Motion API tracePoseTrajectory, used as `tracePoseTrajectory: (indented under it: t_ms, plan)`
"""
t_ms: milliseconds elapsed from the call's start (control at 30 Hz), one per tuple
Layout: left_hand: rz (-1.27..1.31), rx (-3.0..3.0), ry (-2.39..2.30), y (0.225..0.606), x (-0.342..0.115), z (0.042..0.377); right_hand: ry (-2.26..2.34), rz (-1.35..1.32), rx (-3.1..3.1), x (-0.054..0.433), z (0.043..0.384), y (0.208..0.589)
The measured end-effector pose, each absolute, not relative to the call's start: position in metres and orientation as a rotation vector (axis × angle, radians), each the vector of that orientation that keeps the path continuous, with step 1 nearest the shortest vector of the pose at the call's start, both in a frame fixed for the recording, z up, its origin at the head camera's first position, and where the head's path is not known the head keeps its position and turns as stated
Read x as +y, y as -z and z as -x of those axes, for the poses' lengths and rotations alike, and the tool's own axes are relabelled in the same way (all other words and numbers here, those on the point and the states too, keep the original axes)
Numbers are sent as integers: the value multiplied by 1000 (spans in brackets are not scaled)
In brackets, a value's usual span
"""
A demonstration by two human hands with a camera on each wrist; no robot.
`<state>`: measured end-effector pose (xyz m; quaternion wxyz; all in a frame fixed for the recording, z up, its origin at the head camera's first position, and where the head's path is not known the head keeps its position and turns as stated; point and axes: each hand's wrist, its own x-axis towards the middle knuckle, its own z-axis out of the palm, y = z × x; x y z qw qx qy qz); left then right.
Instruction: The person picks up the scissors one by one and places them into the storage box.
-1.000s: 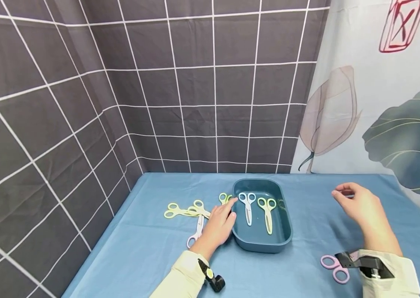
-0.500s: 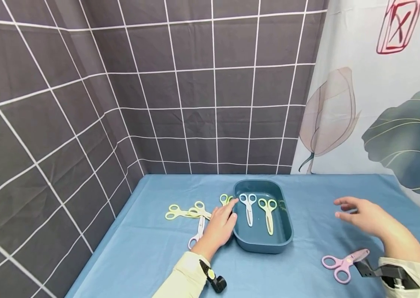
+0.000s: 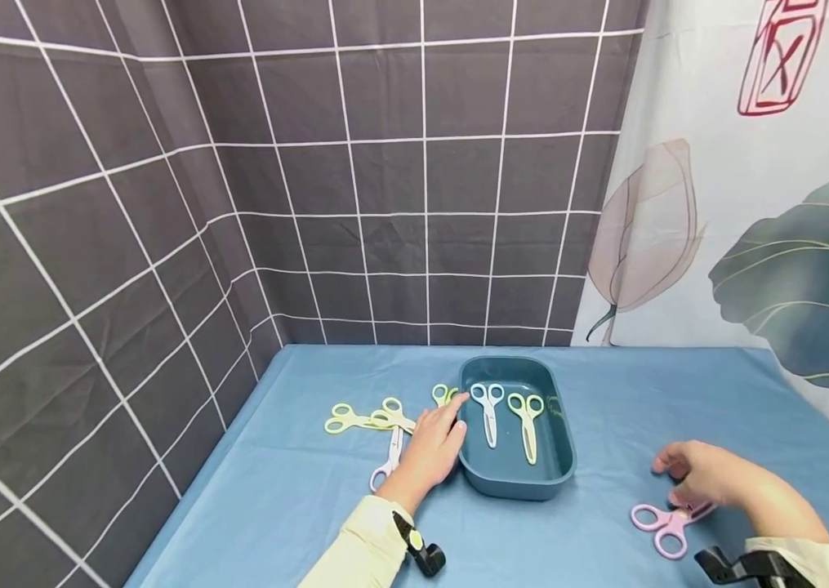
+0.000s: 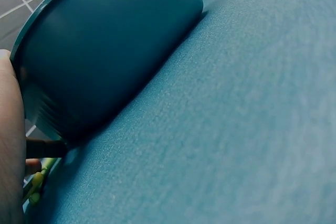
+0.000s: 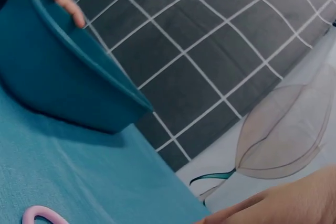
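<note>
Scissors (image 3: 672, 521), pink, by right grip (image 3: 711, 475); red boxed X (image 3: 782, 65) on white cloth (image 3: 708, 106)

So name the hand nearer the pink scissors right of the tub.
Right. The right hand is by the pink scissors, partly hiding them; the left hand is at the left rim of the tub.
</note>
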<state>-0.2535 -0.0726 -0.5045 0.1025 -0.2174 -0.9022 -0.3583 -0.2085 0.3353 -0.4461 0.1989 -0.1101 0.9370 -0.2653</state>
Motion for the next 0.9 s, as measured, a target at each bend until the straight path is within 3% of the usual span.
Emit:
tracePoseTrajectory:
  t_ms: [367,900]
  plan:
    - [646,-2629,1087,505,-76,256,728,327,2543,317,211,446]
    - [649,-2595,1090,512,-77,254,719,367,2441,331,216,452]
